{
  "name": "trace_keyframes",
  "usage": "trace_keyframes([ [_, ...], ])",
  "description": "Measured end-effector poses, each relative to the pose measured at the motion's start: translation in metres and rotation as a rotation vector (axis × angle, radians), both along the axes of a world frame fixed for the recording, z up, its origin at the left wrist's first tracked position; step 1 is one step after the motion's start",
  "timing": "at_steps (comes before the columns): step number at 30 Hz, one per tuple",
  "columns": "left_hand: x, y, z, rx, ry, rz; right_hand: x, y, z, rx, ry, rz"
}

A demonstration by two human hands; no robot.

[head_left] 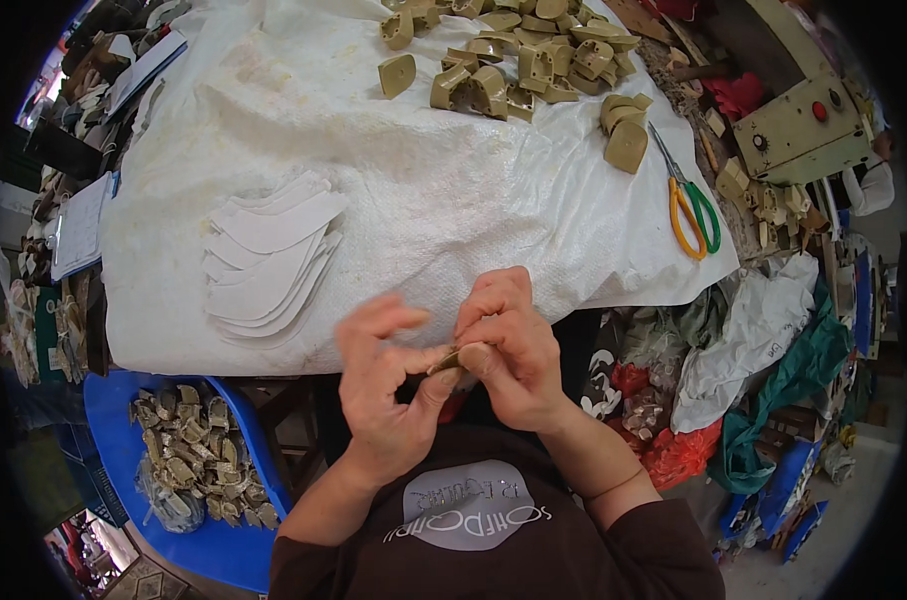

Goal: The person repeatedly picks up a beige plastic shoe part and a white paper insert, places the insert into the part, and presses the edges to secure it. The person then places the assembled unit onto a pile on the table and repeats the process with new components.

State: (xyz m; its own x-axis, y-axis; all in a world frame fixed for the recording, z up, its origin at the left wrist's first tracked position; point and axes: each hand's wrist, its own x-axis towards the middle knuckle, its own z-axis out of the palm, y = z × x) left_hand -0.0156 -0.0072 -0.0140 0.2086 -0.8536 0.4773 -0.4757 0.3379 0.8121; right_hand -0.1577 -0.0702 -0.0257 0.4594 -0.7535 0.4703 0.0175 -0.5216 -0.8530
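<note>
In front of my body, at the table's near edge, both hands meet on a small olive-tan shoe heel (448,361). Most of it is covered by fingers. My left hand (382,385) pinches it between thumb and index finger, while the other fingers are raised and blurred. From the right, my right hand (512,362) grips it with thumb and bent fingers. A pile of similar heels (534,65) lies at the far side of the white sheet (404,200). To the left is a fanned stack of white curved cut pieces (274,265).
Scissors (689,200) with orange and green handles lie at the sheet's right. A blue tub (259,430) of wrapped heels stands lower left. Clipboards (84,225) lie far left. A beige metal box (804,130) stands far right, above bags (739,350).
</note>
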Motion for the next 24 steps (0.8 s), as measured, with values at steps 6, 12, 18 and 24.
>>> trace_keyframes([
  [6, 0.011, -0.001, -0.012, -0.083, 0.078, -0.079, -0.012, -0.01, -0.002, 0.544, -0.212, 0.27],
  [12, 0.017, 0.0, -0.019, -0.179, -0.013, -0.271, -0.02, -0.018, 0.008, 0.494, -0.068, 0.293],
  [18, 0.011, -0.001, -0.012, 0.313, 0.502, -0.379, -0.015, -0.016, 0.01, 0.066, 0.045, 0.23],
  [24, 0.005, 0.002, -0.013, 0.495, 0.795, -0.415, -0.001, -0.006, -0.003, -0.09, 0.039, 0.13],
])
